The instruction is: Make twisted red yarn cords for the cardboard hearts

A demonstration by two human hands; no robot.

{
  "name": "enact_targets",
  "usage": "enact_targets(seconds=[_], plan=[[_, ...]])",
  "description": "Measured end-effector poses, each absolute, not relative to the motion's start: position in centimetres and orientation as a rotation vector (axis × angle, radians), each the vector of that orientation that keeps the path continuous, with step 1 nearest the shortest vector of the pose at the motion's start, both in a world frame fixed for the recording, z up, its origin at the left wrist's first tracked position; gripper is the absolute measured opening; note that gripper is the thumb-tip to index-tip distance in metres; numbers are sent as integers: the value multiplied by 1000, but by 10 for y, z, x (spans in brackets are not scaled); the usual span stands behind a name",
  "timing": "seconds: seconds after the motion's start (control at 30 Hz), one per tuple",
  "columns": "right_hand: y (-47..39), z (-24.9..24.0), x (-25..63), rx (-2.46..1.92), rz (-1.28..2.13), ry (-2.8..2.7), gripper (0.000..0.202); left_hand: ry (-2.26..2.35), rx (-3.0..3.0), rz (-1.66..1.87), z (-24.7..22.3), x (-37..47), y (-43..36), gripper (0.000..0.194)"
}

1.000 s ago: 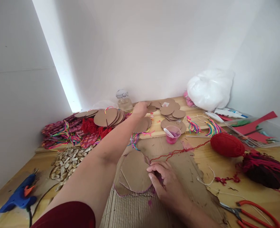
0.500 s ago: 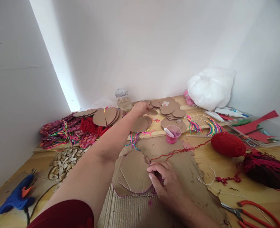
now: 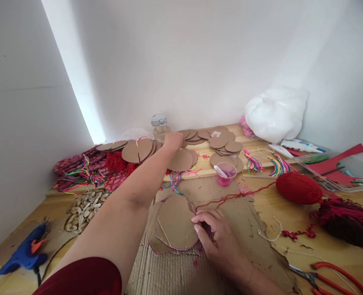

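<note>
My left hand (image 3: 173, 140) reaches to the back of the work surface, beside a row of overlapping cardboard discs (image 3: 195, 136); its fingers are hidden behind the hand. In front of me lie stacked round cardboard pieces (image 3: 175, 223) with purple edges. My right hand (image 3: 213, 233) rests at their right edge, thumb and fingertips against the cardboard. Red yarn runs from there to a red yarn ball (image 3: 298, 188). A cup of pink glue-like stuff (image 3: 226, 175) with a white stick stands behind the pieces.
A blue glue gun (image 3: 26, 250) and a heap of shells (image 3: 85, 208) lie left. Red-handled pliers or scissors (image 3: 323, 280), dark yarn (image 3: 347, 221) and a plastic tray (image 3: 353, 182) are right. A white bag (image 3: 276, 114) and a jar (image 3: 159, 128) stand at the back.
My left hand has moved left, away from the small disc it was over, towards the jar. My right hand stays at the stacked pieces. The view has shifted slightly.
</note>
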State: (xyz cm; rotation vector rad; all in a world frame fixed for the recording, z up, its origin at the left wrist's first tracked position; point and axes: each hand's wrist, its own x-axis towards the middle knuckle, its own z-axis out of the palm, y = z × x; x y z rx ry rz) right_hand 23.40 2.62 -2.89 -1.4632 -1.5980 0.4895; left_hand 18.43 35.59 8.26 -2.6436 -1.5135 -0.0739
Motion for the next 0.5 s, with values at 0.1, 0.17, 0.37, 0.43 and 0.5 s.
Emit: enact_targets(seconds=[0.1, 0.17, 0.37, 0.43, 0.5], plan=[[27, -28, 234, -1459, 492, -1599, 18, -1457, -2635, -3, 83, 193, 350, 33], [27, -28, 234, -1460, 497, -1595, 18, -1390, -2667, 29, 86, 197, 347, 33], [26, -27, 234, -1461, 512, -1591, 18, -1292, -2690, -34, 97, 198, 344, 26], [26, -28, 234, -1463, 512, -1592, 18, -1316, -2652, -72, 95, 197, 344, 26], [26, -28, 234, -1470, 517, -1586, 18, -1345, -2625, -80, 92, 197, 346, 26]])
